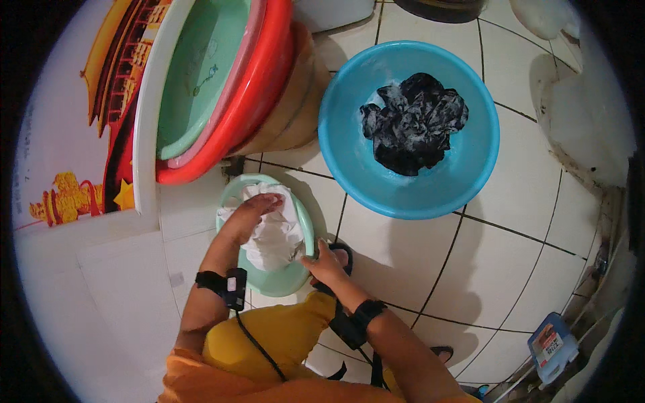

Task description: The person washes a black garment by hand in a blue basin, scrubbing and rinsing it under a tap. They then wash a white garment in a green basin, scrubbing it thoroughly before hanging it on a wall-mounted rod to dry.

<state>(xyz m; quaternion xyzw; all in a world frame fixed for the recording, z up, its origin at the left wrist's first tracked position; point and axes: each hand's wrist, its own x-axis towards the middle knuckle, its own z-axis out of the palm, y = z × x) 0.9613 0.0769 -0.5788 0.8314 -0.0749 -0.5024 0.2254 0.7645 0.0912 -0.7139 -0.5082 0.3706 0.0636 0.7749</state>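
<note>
A white cloth [274,237] lies bunched in a light green plastic basin [277,284] in front of me. My left hand [257,211] rests on the cloth's upper part; its fingers are partly bent, and I cannot tell whether they grip the fabric. At the basin's right rim is my right hand [325,262], closed around the edge with the thumb on top. To the upper right, a larger blue plastic basin [408,206] stands on the floor and holds a crumpled black cloth [415,123] with whitish suds on it.
Nested red [252,106] and green [201,85] basins lean at the upper left against a brown container [297,106]. A blue plastic bottle [552,347] is at the lower right on the tiled floor [408,262]. A white toilet-like fixture [584,121] stands at the right.
</note>
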